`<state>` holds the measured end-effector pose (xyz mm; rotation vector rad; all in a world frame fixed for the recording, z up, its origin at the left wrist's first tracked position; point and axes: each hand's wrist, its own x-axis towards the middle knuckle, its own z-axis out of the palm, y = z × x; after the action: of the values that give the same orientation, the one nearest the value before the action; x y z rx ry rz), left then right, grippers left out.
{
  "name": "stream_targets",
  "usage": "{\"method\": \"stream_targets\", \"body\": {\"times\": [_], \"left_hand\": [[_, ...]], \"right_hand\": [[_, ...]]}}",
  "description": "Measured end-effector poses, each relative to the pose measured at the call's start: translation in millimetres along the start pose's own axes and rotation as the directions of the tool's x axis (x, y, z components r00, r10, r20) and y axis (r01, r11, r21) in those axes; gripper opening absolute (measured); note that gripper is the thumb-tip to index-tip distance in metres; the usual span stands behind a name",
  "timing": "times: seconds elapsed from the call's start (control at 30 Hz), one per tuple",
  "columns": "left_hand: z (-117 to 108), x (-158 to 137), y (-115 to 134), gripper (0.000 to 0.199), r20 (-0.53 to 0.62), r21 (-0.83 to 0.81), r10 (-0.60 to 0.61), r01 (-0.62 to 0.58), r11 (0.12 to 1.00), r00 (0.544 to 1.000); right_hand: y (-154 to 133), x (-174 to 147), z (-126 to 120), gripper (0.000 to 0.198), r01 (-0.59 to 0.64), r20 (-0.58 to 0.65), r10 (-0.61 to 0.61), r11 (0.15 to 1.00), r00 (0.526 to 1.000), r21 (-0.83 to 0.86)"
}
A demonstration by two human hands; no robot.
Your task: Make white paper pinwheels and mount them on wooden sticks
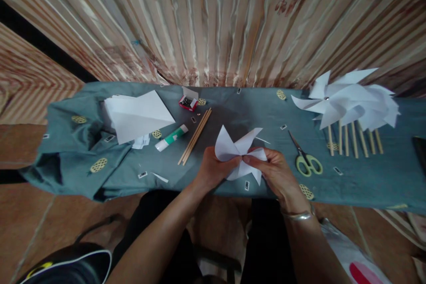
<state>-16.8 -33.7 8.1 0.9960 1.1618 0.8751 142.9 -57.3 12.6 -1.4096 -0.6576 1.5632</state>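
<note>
A white paper pinwheel is held up between my two hands above the cloth, its blades curled in toward the centre. My left hand grips it from the left, the thumb pressed near the middle. From the other side my right hand pinches it, thumb and fingers meeting close to the centre. To the left lie several thin wooden sticks and a green and white glue stick. Scissors with pale green handles rest to the right of my right hand.
The narrow table wears a grey-green cloth. A stack of white paper lies left, near an open small red box of dark bits. Finished pinwheels on sticks are piled at right. A dark object sits at the right edge.
</note>
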Motion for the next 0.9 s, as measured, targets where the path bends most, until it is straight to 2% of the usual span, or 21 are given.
{"method": "stream_targets", "body": {"times": [0.13, 0.27, 0.37, 0.43, 0.5, 0.57, 0.6, 0.67, 0.73, 0.77, 0.83, 0.9], "left_hand": [[-2, -1, -2, 0.022, 0.030, 0.003, -0.004, 0.004, 1.000, 1.000], [-4, -3, 1, 0.029, 0.130, -0.047, 0.004, 0.002, 0.999, 0.992], [-9, -1, 7, 0.040, 0.160, -0.113, 0.050, -0.032, 0.993, 0.986], [-15, 3, 13, 0.045, 0.118, -0.163, 0.103, -0.083, 0.983, 0.988], [-24, 9, 18, 0.040, 0.022, -0.147, 0.163, -0.158, 0.976, 0.986], [-36, 17, 20, 0.033, -0.114, -0.009, 0.243, -0.245, 0.969, 0.963], [-43, 22, 21, 0.031, -0.177, 0.105, 0.300, -0.285, 0.953, 0.937], [-57, 32, 21, 0.030, -0.207, 0.355, 0.436, -0.348, 0.867, 0.876], [-69, 42, 20, 0.025, -0.131, 0.613, 0.562, -0.379, 0.693, 0.816], [-74, 46, 19, 0.024, -0.076, 0.712, 0.592, -0.372, 0.596, 0.803], [-80, 53, 19, 0.023, 0.015, 0.837, 0.598, -0.337, 0.432, 0.802], [-81, 57, 17, 0.022, 0.062, 0.900, 0.558, -0.288, 0.328, 0.828]], "right_hand": [[-1, -1, 1, 0.031, 0.007, -0.016, -0.008, 0.999, 1.000, -0.034], [-6, -4, -2, 0.036, 0.002, -0.053, -0.009, 0.992, 0.999, -0.124], [-8, -6, -8, 0.038, 0.063, -0.103, -0.089, 0.969, 0.991, -0.238], [-7, -8, -12, 0.035, 0.132, -0.126, -0.183, 0.933, 0.975, -0.335], [-6, -12, -15, 0.030, 0.212, -0.129, -0.294, 0.875, 0.947, -0.434], [-4, -18, -16, 0.023, 0.308, -0.088, -0.413, 0.789, 0.907, -0.531], [-4, -21, -16, 0.019, 0.360, -0.050, -0.470, 0.736, 0.881, -0.573], [-4, -26, -15, 0.012, 0.469, 0.041, -0.580, 0.613, 0.814, -0.635], [-5, -31, -13, 0.007, 0.561, 0.126, -0.670, 0.486, 0.732, -0.670], [-5, -33, -12, 0.006, 0.598, 0.170, -0.703, 0.422, 0.690, -0.681], [-5, -36, -10, 0.005, 0.657, 0.254, -0.747, 0.306, 0.615, -0.689], [-5, -38, -7, 0.007, 0.695, 0.326, -0.765, 0.212, 0.556, -0.687]]}}
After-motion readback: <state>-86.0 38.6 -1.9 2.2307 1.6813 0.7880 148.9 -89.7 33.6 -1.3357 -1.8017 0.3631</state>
